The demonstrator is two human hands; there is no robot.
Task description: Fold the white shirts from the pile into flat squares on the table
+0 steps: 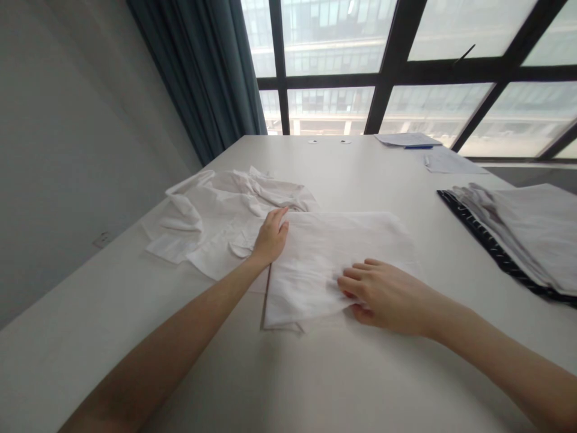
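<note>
A white folded cloth, seemingly a garment (324,240), lies flat on the table in front of me. Along its left edge a thin brownish line shows, and a small corner pokes out below its front edge. My left hand (271,234) rests on the left side of the fold, fingers extended and thumb apart. On the front right part lies my right hand (381,294), its fingers bent loosely over the cloth and the thumb apart from them near the front edge. Just left of the fold spreads a crumpled white garment (216,201), touching or partly beneath it.
A stack of folded white cloths (536,228) sits on a black sheet with white marks (478,234) at the right. Papers (455,161) and a blue pen (418,147) lie at the far right of the white table (148,313). A wall, dark curtain (211,78) and windows border it.
</note>
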